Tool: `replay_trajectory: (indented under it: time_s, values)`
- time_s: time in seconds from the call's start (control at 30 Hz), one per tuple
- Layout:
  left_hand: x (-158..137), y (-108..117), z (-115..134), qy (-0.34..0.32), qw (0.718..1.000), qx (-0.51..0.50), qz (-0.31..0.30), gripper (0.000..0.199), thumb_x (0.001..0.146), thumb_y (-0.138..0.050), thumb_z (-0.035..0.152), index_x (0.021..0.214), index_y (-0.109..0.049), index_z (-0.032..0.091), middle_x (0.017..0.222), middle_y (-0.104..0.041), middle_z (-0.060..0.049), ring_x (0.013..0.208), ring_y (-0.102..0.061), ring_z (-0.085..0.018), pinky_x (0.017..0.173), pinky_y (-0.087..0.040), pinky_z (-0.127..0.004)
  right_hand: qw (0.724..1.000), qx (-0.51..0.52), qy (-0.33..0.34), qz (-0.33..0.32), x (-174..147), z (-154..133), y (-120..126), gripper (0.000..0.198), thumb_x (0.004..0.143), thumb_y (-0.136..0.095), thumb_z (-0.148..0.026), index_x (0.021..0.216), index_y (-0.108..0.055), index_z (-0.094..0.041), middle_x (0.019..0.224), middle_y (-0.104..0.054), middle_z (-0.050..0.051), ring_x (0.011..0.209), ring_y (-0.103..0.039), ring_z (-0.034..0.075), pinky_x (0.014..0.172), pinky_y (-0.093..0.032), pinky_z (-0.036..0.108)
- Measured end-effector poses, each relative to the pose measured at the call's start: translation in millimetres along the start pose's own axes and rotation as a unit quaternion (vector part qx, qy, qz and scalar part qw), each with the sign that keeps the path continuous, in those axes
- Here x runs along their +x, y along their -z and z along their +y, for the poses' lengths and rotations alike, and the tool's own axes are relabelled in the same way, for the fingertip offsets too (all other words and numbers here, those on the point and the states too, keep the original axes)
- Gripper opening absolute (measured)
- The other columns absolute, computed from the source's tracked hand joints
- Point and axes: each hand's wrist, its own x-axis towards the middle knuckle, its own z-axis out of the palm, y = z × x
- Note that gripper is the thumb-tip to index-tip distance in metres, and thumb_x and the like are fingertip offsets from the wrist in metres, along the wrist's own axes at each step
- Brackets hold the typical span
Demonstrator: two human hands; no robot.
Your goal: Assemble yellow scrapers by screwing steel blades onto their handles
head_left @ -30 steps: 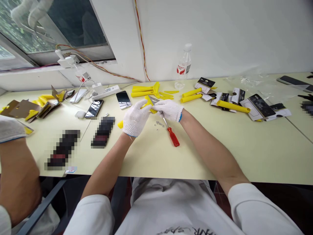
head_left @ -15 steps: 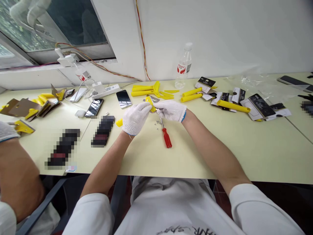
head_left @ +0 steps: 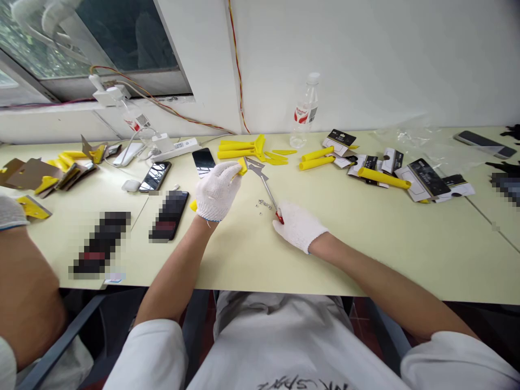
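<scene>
Both of my hands wear white knitted gloves. My left hand is closed around a yellow scraper; its head shows past my fingertips and the handle's end pokes out below my palm. My right hand is wrapped round the red handle of a screwdriver, which lies low over the table with its shaft pointing away from me. Grey metal blades lie just beyond the screwdriver's tip. Several small screws or nuts are scattered left of the shaft, too small to tell apart.
Yellow handles and flat yellow pieces lie at the back, near a water bottle. Carded packages spread to the right. Phones and a power strip are at left. A co-worker's gloved hand is at far left.
My right hand has left the scraper, moved down toward me and taken hold of the screwdriver's handle. My left hand has shifted slightly left with the scraper.
</scene>
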Motion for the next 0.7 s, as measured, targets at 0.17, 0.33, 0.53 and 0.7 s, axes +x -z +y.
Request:
replay_trajectory:
  time_s: [0.17, 0.33, 0.53, 0.7]
  values:
    - [0, -2, -1, 0.004, 1.000, 0.006, -0.003, 0.015, 0.107, -0.075, 0.039, 0.112, -0.084, 0.028, 0.135, -0.080, -0.011, 0.128, -0.075, -0.028, 0.118, -0.060, -0.043, 0.996, 0.081, 0.022, 0.035, 7, 18, -4, 0.017, 0.102, -0.065, -0.014, 0.096, -0.053, -0.025, 0.099, -0.075, 0.008, 0.085, -0.068, 0.024, 0.074, -0.045, 0.033]
    - [0, -2, -3, 0.011, 1.000, 0.007, -0.007, 0.014, 0.106, -0.074, 0.032, 0.116, -0.082, 0.024, 0.136, -0.079, -0.012, 0.129, -0.074, -0.027, 0.118, -0.060, -0.045, 0.983, 0.176, 0.034, 0.036, 12, 35, -2, 0.018, 0.102, -0.067, -0.016, 0.095, -0.053, -0.025, 0.094, -0.074, 0.003, 0.076, -0.062, 0.020, 0.071, -0.043, 0.032]
    - [0, -1, -1, 0.006, 0.999, 0.040, -0.023, 0.018, 0.110, -0.069, 0.028, 0.122, -0.079, 0.020, 0.141, -0.076, -0.012, 0.131, -0.071, -0.024, 0.121, -0.057, -0.044, 0.971, 0.233, 0.016, 0.045, 15, 56, 4, 0.014, 0.102, -0.064, -0.020, 0.098, -0.052, -0.027, 0.080, -0.067, -0.002, 0.071, -0.060, 0.019, 0.067, -0.043, 0.031]
    - [-1, -2, 0, 0.018, 0.998, 0.045, -0.026, 0.019, 0.109, -0.070, 0.027, 0.124, -0.078, 0.020, 0.143, -0.075, -0.012, 0.132, -0.069, -0.023, 0.122, -0.056, -0.043, 0.964, 0.261, 0.021, 0.051, 21, 77, 7, 0.014, 0.101, -0.063, -0.024, 0.101, -0.050, -0.028, 0.072, -0.063, -0.004, 0.066, -0.059, 0.020, 0.064, -0.042, 0.032]
